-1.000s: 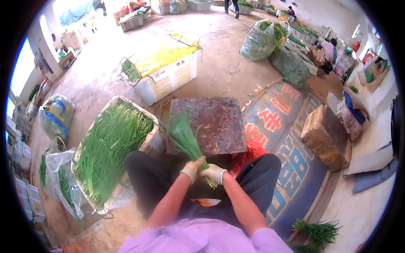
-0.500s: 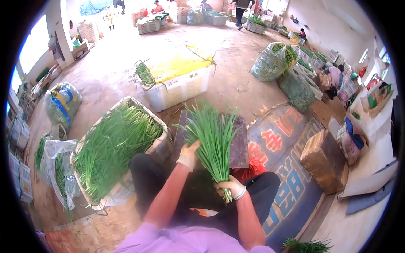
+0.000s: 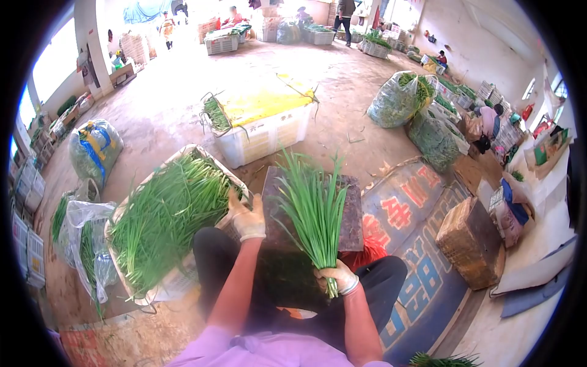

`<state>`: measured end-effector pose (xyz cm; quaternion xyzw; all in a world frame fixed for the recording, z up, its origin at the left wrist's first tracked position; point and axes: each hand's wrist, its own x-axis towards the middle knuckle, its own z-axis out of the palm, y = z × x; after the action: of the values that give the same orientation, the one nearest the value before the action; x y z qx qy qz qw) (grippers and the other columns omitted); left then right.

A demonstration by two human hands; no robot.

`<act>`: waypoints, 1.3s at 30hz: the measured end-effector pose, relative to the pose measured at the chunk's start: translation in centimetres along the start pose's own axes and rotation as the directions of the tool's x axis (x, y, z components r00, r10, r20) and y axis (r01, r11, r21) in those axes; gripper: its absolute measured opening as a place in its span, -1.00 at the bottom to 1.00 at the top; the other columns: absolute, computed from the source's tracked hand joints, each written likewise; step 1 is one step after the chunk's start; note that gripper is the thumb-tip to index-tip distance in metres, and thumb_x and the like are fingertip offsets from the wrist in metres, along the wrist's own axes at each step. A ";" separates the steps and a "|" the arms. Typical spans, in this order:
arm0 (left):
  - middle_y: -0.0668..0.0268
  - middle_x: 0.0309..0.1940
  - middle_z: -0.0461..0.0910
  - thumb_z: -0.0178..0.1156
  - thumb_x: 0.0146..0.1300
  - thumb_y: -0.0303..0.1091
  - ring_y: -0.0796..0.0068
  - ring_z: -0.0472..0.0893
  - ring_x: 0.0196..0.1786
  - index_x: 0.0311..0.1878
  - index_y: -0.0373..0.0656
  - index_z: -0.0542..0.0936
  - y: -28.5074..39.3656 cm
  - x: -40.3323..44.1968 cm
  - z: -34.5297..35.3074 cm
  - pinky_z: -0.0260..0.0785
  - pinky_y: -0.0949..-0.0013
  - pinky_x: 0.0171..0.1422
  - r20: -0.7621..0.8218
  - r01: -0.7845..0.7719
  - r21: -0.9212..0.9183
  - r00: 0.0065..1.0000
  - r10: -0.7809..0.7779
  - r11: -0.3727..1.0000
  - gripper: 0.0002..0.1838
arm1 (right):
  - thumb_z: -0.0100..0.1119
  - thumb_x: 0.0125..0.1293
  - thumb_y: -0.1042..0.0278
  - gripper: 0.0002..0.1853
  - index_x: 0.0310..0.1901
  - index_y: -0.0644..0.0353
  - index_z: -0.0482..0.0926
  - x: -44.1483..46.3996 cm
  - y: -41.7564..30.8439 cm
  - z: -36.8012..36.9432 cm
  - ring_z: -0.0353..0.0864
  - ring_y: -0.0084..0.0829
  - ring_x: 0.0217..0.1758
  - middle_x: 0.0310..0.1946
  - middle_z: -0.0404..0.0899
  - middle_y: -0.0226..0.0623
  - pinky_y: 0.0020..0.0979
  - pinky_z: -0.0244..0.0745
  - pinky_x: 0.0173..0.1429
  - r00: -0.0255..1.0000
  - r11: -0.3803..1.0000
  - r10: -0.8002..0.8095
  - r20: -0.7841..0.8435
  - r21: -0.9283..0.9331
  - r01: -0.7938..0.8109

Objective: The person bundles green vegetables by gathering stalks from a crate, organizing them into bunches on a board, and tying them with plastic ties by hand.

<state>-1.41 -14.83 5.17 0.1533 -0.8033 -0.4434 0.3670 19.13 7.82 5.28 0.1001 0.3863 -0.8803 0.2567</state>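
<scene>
My right hand point(image 3: 338, 277), in a pale glove, is closed around the stem ends of a bunch of garlic chives point(image 3: 315, 214). The bunch is held upright, its long green leaves fanning out above a dark block-like stand point(image 3: 348, 202) between my knees. My left hand point(image 3: 246, 219), also gloved, is raised with its fingers apart and nothing in it. It is beside the right rim of a lined crate point(image 3: 238, 181) heaped with loose green chives point(image 3: 174, 214).
Ahead stands a white crate point(image 3: 263, 144) with a yellow cover. A wooden block point(image 3: 471, 241) is on my right, on a printed sheet point(image 3: 416, 244). Stuffed plastic bags point(image 3: 95, 150) lie at left and right point(image 3: 397, 101). Several people are farther back.
My left hand has moved left, away from the bunch toward the crate, and its fingers have spread. My right hand still grips the chives, slightly lower in view.
</scene>
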 end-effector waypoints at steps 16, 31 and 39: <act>0.47 -0.60 0.53 0.27 0.38 0.04 0.60 0.45 -0.70 0.07 -0.06 0.67 2.5 1.1 1.1 0.23 0.47 -0.65 0.853 0.805 -0.339 0.481 -0.201 0.487 -0.59 | 0.33 0.17 0.49 -0.72 -0.09 0.20 0.49 0.0 0.1 0.1 0.48 -0.50 -0.51 -0.41 0.52 -0.30 -0.47 0.36 -0.47 0.999 0.994 -0.011 -0.032 -0.110 0.008; 0.42 -0.45 0.68 0.40 0.15 -0.57 0.63 0.58 -0.44 -0.27 -0.18 0.74 1.7 -1.1 2.2 0.45 0.51 -0.31 0.637 0.476 -0.531 0.770 -0.040 0.700 -0.90 | 0.24 0.22 0.57 -0.82 -0.20 0.19 0.46 0.8 -0.7 1.7 0.29 -0.62 -0.65 -0.52 0.42 -0.41 -0.50 0.11 -0.59 0.990 0.992 -0.096 -0.103 -0.092 0.087; 0.28 -0.40 0.67 0.28 0.27 -0.48 0.31 0.64 -0.34 -0.24 -0.24 0.69 -5.1 5.1 3.8 0.53 0.24 -0.18 0.565 0.438 -0.446 0.814 -0.135 0.781 -0.94 | 0.24 0.21 0.58 -0.77 -0.15 0.13 0.43 -0.1 -0.2 0.7 0.27 -0.59 -0.67 -0.57 0.36 -0.43 -0.48 0.11 -0.57 0.989 0.982 -0.106 -0.101 -0.170 0.088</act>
<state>-8.05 -18.35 1.97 0.0435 -0.6708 -0.7338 0.0981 19.10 7.42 5.89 0.1076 0.4758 -0.8498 0.1994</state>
